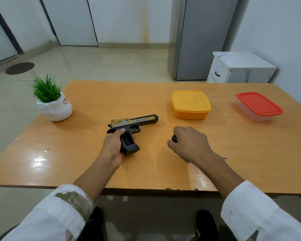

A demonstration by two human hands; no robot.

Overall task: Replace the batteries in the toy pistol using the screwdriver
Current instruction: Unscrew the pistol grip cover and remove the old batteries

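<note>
The fingers of the left hand [112,145] are clamped round the grip of the toy pistol [134,123], thumb laid across the upper part of the grip just behind the trigger. The right hand [189,145] has its fingers [169,143] curled tight on the screwdriver [174,138]; only the dark butt of the handle shows ahead of the knuckles, and a thin metal tip pokes out behind the wrist, so the shaft seems to point back toward the person and away from the work. The pistol lies on its side on the counter [94,162], long axis running left to right with the muzzle to the right and the grip angled back toward the person. The face of the grip turned up shows a dark recess, probably the battery bay, though I cannot tell whether a cover or screw sits over it. That recess lies to the left of the right hand, near but apart, with bare counter between them, so the tool hand is the nearer free one and would likely need to turn the screwdriver round before its tip can reach the grip. Farther off, a yellow box [191,105] stands just beyond the muzzle, a red-lidded tub [259,106] sits well to the right, and a potted plant [50,101] at far left; none blocks the path.
</note>
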